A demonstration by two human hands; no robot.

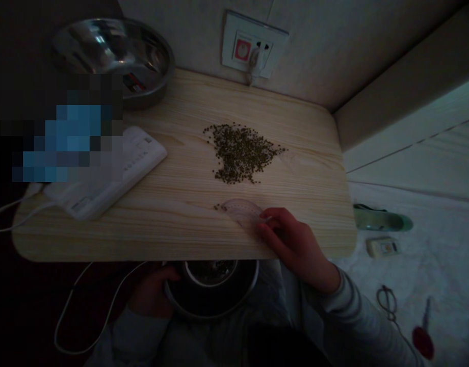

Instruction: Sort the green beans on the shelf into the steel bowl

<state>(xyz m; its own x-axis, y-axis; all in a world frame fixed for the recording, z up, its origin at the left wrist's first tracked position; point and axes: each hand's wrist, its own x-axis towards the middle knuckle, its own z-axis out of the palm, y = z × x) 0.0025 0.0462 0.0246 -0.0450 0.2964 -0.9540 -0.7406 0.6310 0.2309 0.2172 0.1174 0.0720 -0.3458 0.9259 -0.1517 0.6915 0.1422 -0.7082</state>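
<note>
My right hand (295,244) is over the front right part of the wooden table (188,229), its fingers pinching the edge of a clear plastic protractor (244,211). The protractor's curved side faces a few small green beans at its left end. Farther back lies a loose pile of green beans (242,153). Below the table's front edge, my left hand (154,290) grips the left rim of a dark round pan (215,303). A smaller metal-rimmed bowl (211,272) sits in it, partly hidden by the table.
A steel basin (150,51) stands at the back left. Near it lies a white power strip (115,178) with cables. A wall socket (253,46) holds a plug. On the white sheet at right are a green case (383,219), a small box (383,246), and scissors (387,303).
</note>
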